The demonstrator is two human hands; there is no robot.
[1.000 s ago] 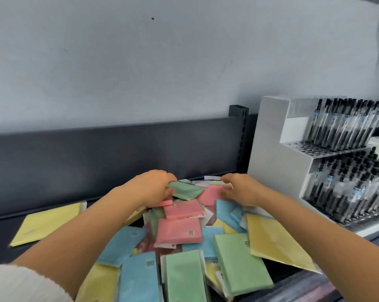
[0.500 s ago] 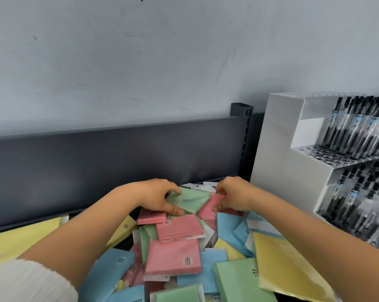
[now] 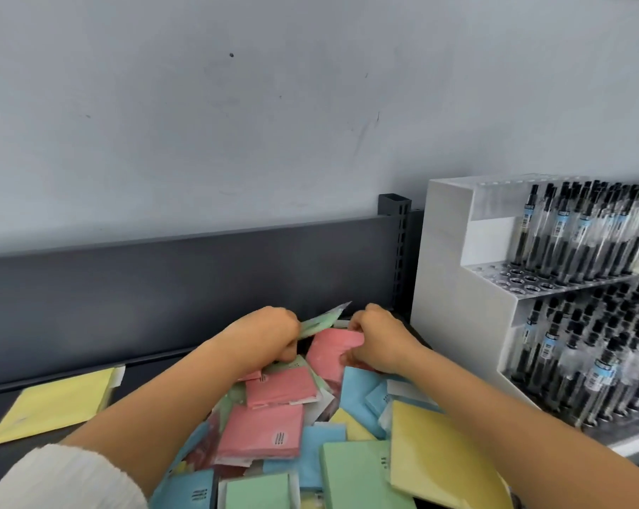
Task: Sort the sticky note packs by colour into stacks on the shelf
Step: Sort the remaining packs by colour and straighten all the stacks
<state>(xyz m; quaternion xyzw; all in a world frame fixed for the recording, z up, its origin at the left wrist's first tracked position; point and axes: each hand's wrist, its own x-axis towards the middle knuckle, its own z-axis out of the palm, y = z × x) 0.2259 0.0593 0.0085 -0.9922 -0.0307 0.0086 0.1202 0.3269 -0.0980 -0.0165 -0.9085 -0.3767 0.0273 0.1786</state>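
Wall [image 3: 237,123]: pale grey, lightly scuffed, fills the upper half of the view
Shelf [image 3: 145,376]: dark, with a dark back panel [image 3: 163,288] standing along its far edge
Pen rack [image 3: 453,288]: white and stepped, on the right end of the shelf, its tiers packed with upright black pens [image 3: 574,244]
Pile of sticky note packs [image 3: 262,431]: pink, blue, green and yellow packs lying mixed and overlapping on the shelf, between the two forearms and left of the rack
Yellow pack [image 3: 57,405]: large, flat on the shelf, apart from the pile on the left
Left hand [image 3: 266,332]: at the far end of the pile, white sleeve [image 3: 53,479] on the arm; grip curled, pinching the green pack
Right hand [image 3: 380,336]: just beside the left; grip curled round the edge of the pink pack
Green pack [image 3: 321,321]: raised off the pile, tilted, far corner pointing up toward the back panel
Pink pack [image 3: 332,350]: between the hands, just below the green one, tilted
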